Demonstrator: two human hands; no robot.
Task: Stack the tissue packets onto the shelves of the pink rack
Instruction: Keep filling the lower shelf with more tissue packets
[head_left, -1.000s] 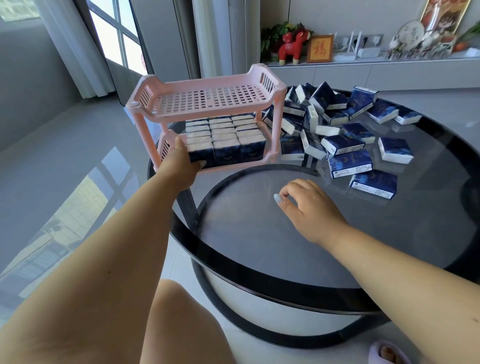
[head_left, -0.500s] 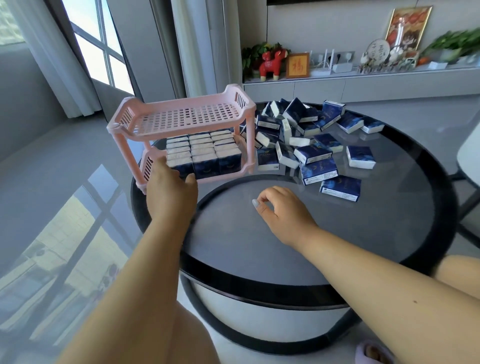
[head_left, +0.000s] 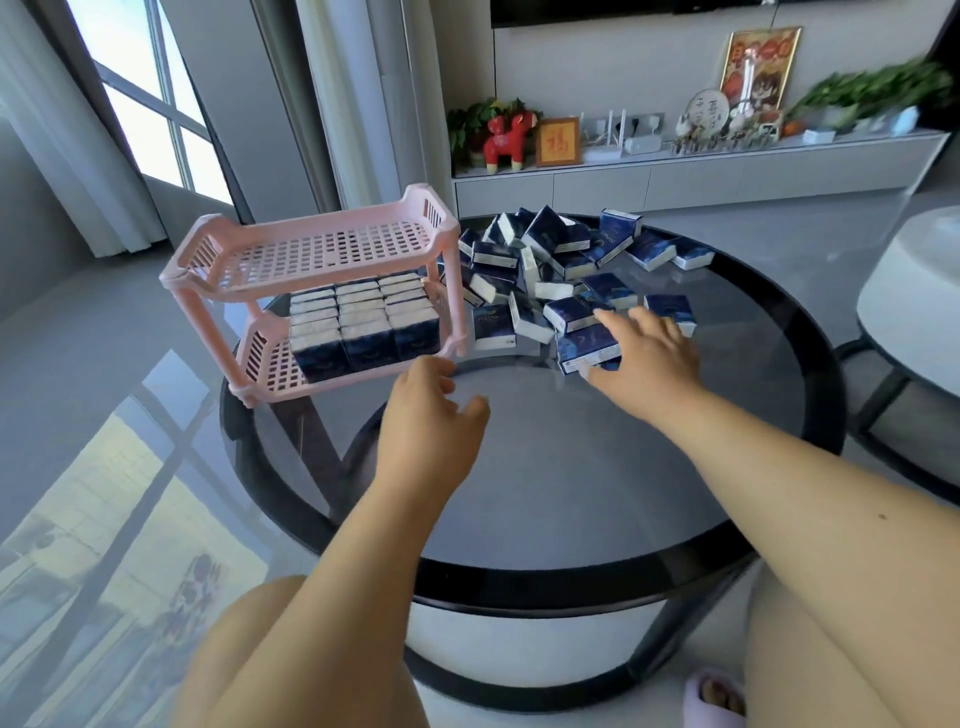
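Packets (head_left: 587, 348) under right hand (head_left: 644, 353); pink rack (head_left: 311, 296) left of it

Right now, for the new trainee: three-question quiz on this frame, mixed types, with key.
1. True or false: the top shelf of the pink plastic two-tier rack already holds tissue packets.
2. Which hand reaches over the loose dark blue tissue packets on the round dark glass table? A) left hand B) right hand
3. Fill in: the packed rows of packets sit on the ____ shelf.

Key: 1 false; 2 B; 3 lower.
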